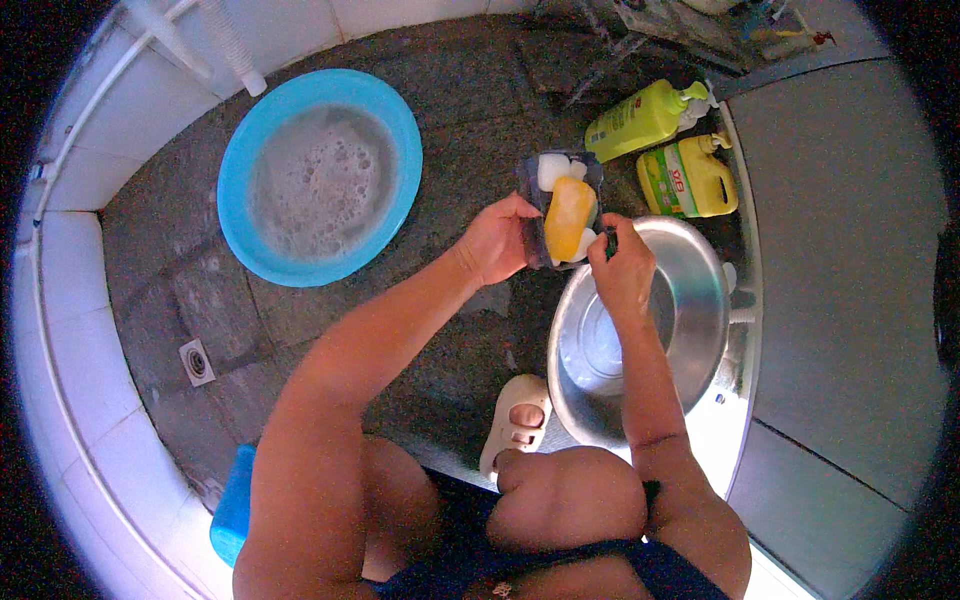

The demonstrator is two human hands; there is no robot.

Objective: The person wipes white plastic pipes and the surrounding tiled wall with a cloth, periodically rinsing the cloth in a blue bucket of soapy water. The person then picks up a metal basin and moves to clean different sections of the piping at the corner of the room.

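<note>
Both my hands hold a dark, see-through plastic tray (531, 244) in front of me. In it lie a yellow-orange bar of soap (570, 217) and several white pieces (553, 171) that look like soap. My left hand (496, 241) grips the tray's left side. My right hand (626, 266) holds its lower right corner, with a small dark green thing by the fingertips that I cannot make out. Below my right hand and forearm stands a wide metal basin (682, 300). A light blue plastic basin (409, 172) of foamy water is on the floor to the left.
A yellow-green pump bottle (634, 120) and a yellow handled jug (705, 180) lie at the upper right. A floor drain (196, 362) is at the left, and a white corrugated hose (232, 41) hangs at the upper left. A cream sandal (517, 420) is beside the metal basin.
</note>
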